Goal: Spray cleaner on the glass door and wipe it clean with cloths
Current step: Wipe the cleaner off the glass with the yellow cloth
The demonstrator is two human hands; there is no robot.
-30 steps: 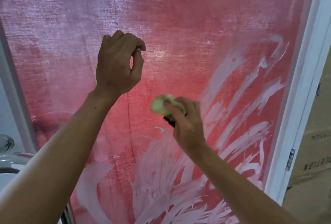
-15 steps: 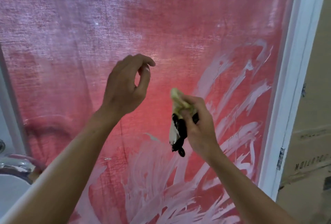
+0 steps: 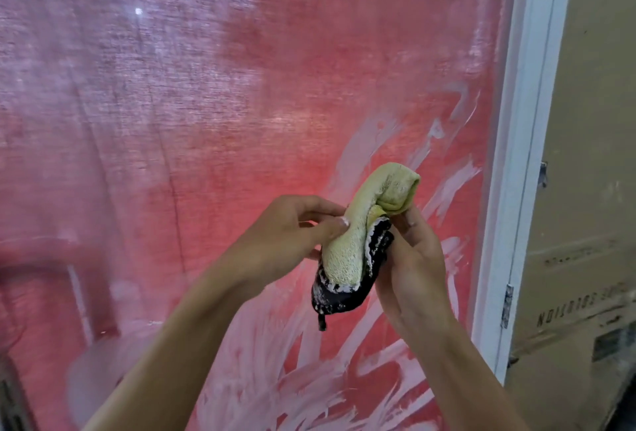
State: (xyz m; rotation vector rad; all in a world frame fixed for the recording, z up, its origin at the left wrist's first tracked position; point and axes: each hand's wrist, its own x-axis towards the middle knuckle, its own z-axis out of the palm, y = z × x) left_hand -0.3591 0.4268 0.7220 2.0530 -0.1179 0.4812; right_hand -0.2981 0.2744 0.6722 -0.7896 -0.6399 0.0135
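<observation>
Both of your hands have drawn together in front of the glass door point(image 3: 309, 93) since half a second ago, when the left hovered apart with fingers loosely curled and the right alone carried the cloths. Your left hand point(image 3: 292, 234) now pinches the near edge of the yellow-green cloth point(image 3: 358, 241), thumb pressed against its side. That cloth sits between the two hands, folded over at its top, with the black cloth point(image 3: 339, 299) bunched beneath and behind it, flecked with white cleaner residue. Your right hand point(image 3: 413, 258) grips the bundle from the right, fingers curled behind it; how far they wrap cannot be seen. Neither cloth touches the glass at this moment. Judged as a refolding step: turn a fresh, unloaded face outward before returning to the pane, since a saturated face would likely only smear. White cleaner streaks point(image 3: 344, 379) remain heavy across the lower right of the door, beside the white door frame point(image 3: 516, 155), so the wiping appears well short of done. Keep the bundle compact and flat for even pressure.
</observation>
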